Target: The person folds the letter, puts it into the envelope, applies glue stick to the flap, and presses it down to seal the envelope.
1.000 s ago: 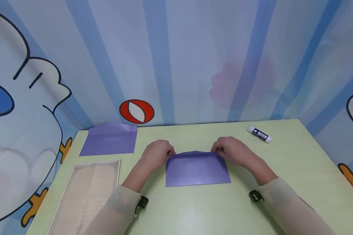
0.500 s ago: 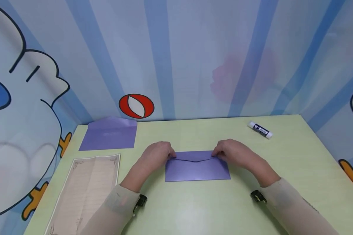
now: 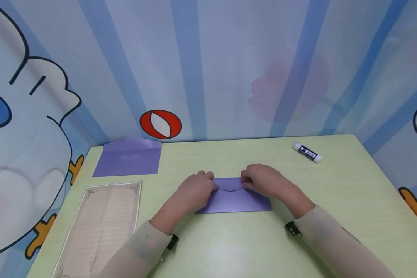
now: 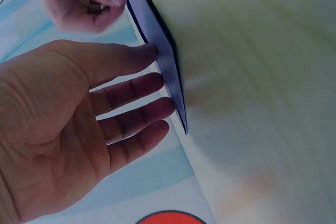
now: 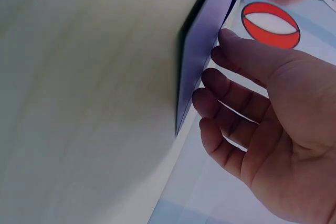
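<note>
In the head view a shiny purple envelope (image 3: 234,202) lies flat on the table, its flap (image 3: 228,183) folded down toward the person. My left hand (image 3: 196,191) covers the flap's left part, thumb pressing on it. On the other side my right hand (image 3: 265,180) touches the flap's right part with thumb and fingers. The left wrist view has the left hand's fingers (image 4: 139,85) loosely spread along the envelope's edge. Gently bent, the right hand's fingers (image 5: 218,98) meet the edge of the envelope (image 5: 197,56) in the right wrist view.
A second purple envelope (image 3: 126,160), flap raised, lies at the back left of the pale green table (image 3: 229,247). Before it is a creased, lined letter sheet (image 3: 102,216) with an ornate border. A glue stick (image 3: 307,152) lies at the back right. A printed backdrop (image 3: 226,69) stands behind.
The envelope's flap, raised a second ago, has been folded down onto its body. Both hands have since moved inward along the flap toward its middle.
</note>
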`<act>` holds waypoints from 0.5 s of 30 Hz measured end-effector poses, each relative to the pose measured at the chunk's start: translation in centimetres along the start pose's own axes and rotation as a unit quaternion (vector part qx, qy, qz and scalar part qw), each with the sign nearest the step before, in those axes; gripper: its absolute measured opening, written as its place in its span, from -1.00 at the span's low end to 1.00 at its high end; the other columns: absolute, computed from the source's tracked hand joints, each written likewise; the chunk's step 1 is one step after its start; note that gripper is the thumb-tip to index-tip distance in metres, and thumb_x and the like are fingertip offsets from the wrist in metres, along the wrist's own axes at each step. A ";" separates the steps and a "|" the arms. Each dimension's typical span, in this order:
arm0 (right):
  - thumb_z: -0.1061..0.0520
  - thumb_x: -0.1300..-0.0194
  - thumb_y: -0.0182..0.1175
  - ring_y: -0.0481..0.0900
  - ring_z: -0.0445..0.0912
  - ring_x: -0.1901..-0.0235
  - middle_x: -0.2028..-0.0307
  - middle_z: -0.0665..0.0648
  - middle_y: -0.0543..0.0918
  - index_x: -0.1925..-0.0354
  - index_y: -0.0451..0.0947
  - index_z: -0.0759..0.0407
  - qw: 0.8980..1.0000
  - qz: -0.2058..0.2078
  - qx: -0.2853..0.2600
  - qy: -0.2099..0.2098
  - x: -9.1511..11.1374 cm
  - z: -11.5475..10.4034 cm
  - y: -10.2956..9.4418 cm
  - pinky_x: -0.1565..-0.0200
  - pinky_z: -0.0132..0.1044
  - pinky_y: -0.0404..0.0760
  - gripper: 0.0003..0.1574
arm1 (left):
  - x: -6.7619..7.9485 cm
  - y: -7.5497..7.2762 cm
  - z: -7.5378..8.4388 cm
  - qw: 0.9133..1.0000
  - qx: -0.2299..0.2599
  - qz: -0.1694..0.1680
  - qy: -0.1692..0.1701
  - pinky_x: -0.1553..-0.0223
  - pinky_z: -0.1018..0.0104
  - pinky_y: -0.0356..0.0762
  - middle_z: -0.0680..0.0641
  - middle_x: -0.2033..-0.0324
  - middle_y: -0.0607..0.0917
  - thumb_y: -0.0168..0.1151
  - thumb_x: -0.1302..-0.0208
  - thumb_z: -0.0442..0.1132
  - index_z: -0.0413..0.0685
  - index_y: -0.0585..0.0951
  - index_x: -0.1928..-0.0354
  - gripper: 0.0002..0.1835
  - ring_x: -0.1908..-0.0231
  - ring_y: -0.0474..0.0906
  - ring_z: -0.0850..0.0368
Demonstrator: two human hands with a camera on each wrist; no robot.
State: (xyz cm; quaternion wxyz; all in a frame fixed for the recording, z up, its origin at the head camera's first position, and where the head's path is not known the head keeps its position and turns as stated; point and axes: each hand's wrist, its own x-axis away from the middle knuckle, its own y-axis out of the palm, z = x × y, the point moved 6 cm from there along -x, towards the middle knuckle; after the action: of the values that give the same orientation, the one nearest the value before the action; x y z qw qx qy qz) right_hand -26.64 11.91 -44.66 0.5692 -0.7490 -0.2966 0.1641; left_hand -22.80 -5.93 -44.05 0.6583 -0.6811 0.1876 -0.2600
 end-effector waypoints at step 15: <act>0.01 -0.43 0.44 0.41 -0.16 0.50 0.56 -0.07 0.47 0.48 0.53 0.00 0.997 -0.044 -0.054 0.045 -2.4 -2.2 0.8 0.41 -0.29 0.37 -0.63 | -0.5 0.3 1.4 0.999 -0.047 -0.022 0.005 0.17 0.14 0.65 -0.05 -0.01 0.62 0.19 -0.60 -0.22 0.34 0.70 -0.32 -0.61 0.10 0.50 0.01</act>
State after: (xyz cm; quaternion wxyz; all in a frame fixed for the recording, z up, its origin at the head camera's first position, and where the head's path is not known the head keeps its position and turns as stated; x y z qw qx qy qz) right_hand -27.01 8.63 -44.95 0.5476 -0.7715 -0.3116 0.0884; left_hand -22.34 -4.52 -44.43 0.6188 -0.7137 0.1883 -0.2688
